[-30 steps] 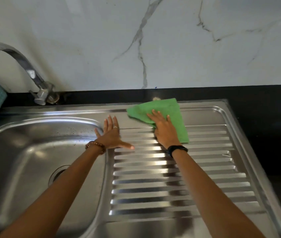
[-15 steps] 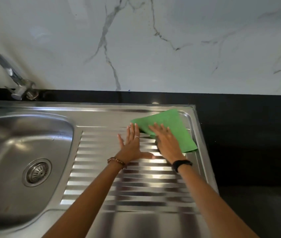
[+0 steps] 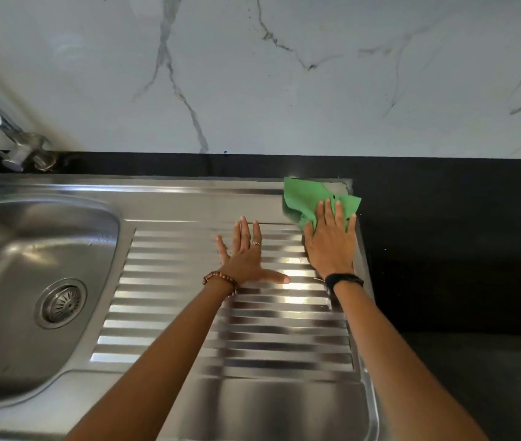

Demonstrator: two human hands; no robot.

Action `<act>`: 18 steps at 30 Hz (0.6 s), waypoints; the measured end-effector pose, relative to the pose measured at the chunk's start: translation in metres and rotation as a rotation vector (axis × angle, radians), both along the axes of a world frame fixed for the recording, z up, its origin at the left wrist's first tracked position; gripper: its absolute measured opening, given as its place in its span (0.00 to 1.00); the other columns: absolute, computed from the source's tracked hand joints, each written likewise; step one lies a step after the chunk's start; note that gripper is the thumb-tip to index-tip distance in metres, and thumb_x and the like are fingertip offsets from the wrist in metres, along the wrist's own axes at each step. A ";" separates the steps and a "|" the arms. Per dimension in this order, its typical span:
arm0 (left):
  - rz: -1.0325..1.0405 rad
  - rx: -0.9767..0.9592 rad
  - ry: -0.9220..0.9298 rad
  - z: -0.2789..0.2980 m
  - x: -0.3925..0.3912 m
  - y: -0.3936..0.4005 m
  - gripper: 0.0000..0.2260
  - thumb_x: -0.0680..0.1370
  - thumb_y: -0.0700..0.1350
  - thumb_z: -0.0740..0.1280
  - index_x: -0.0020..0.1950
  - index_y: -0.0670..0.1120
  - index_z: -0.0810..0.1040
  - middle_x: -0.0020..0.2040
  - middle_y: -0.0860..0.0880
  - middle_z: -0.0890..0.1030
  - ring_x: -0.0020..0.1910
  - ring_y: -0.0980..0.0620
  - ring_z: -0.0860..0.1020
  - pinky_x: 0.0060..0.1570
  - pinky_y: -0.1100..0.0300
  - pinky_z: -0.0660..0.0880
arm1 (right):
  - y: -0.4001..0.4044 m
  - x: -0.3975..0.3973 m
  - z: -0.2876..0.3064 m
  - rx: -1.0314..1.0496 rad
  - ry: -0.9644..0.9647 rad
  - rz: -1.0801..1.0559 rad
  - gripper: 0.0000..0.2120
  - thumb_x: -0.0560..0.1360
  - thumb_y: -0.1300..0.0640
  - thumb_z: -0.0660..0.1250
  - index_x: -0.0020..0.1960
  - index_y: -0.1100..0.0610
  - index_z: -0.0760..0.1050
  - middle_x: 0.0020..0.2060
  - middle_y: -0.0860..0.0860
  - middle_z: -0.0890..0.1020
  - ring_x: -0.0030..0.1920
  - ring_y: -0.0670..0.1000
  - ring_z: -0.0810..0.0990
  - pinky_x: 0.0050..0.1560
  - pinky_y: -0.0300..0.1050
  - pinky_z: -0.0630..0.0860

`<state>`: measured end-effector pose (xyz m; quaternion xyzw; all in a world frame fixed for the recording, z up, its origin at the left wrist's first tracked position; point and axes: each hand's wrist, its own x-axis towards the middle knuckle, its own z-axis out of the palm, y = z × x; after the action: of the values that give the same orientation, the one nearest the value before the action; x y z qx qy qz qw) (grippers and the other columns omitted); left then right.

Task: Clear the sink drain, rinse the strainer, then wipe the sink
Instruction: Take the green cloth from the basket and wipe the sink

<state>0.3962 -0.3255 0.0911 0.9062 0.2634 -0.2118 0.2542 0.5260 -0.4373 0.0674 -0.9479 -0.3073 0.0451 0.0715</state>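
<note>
Wiping entry, all places given from the ribbed drainboard (image 3: pixel 230 316).

Item 1: green cloth (image 3: pixel 308 198), at the drainboard's far right corner, bunched and spilling slightly over the sink's right rim toward the black counter (image 3: pixel 459 249). I press it flat under my right hand (image 3: pixel 329 246), fingers spread wide on top of it, not gripping; I judge the flat palm is there to drive the cloth into the corner.

Item 2: left hand (image 3: pixel 246 256), empty, splayed flat on the ribs left of the cloth, thumb out; likely a brace while I lean.

Item 3: sink basin (image 3: pixel 4 249), left of the drainboard. Holds nothing loose that I can see.

Item 4: strainer (image 3: pixel 60 303), seated in the basin's drain; looks clear of debris.

Item 5: tap (image 3: pixel 14 144), behind the basin, no water running.

Stage, by my reckoning: the wiping.
</note>
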 end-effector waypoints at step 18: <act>-0.020 -0.005 0.019 -0.001 0.003 0.002 0.57 0.65 0.68 0.67 0.71 0.44 0.28 0.72 0.41 0.26 0.70 0.42 0.27 0.64 0.35 0.29 | 0.034 0.031 0.002 0.001 0.032 -0.091 0.28 0.81 0.47 0.45 0.76 0.58 0.42 0.76 0.59 0.46 0.76 0.61 0.44 0.75 0.62 0.42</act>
<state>0.3990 -0.3240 0.0901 0.9060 0.2565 -0.2236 0.2518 0.5569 -0.4028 0.0694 -0.9600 -0.2625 0.0567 0.0788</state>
